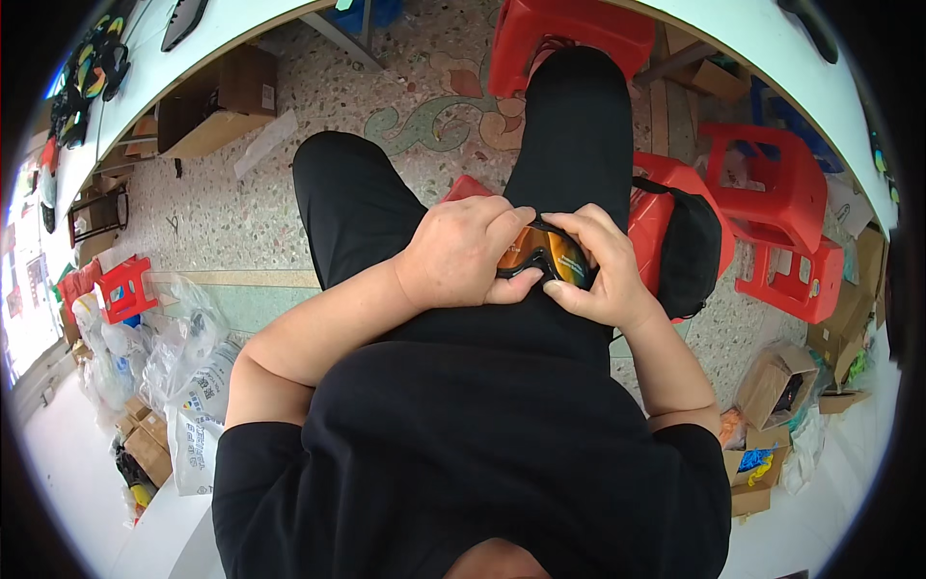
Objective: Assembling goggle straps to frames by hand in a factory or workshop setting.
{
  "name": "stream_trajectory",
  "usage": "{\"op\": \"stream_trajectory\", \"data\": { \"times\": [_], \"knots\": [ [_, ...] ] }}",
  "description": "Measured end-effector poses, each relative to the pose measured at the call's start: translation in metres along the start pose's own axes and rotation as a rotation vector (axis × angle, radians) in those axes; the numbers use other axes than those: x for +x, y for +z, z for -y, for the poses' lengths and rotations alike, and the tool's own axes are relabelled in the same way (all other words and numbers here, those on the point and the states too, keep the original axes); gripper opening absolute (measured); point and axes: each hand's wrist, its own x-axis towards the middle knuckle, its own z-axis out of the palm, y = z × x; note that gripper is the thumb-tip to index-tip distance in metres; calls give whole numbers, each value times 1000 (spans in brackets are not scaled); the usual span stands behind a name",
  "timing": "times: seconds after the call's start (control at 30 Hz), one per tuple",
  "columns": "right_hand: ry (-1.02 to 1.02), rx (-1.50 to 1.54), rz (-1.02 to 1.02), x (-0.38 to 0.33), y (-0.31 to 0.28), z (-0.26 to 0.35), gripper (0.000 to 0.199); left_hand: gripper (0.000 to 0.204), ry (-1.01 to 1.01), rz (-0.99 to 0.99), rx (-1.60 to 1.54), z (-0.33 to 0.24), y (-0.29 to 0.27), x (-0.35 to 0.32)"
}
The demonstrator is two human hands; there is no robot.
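A pair of goggles [546, 256] with a black frame and an orange mirrored lens rests on my lap, over black trousers. My left hand [463, 253] covers the goggles' left half, fingers curled over the top and thumb under the frame. My right hand [600, 265] grips the right end, fingers on the top edge and thumb below the lens. Both hands hold the same pair. Most of the frame is hidden under my fingers.
Red plastic stools [772, 193] stand around my legs, one with a black bag [690, 246] on it. Cardboard boxes [776, 381] lie at the right, plastic bags [188, 386] at the left. A white table [193, 43] with more goggles [92, 68] curves along the top left.
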Motion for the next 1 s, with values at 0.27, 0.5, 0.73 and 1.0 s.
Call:
{"op": "stream_trajectory", "data": {
  "times": [0.27, 0.5, 0.73, 1.0],
  "knots": [
    [208, 464, -166, 0, 23, -13, 40, 53, 118, -116, -30, 13, -11, 11],
    [271, 598, -105, 1, 22, -24, 37, 31, 300, -79, -60, 16, -24, 13],
    [189, 476, -147, -2, 26, -19, 36, 23, 176, -125, -114, 12, -6, 1],
    [-9, 232, -226, -4, 25, -17, 51, 43, 267, -101, -134, 14, -22, 0]
  ]
}}
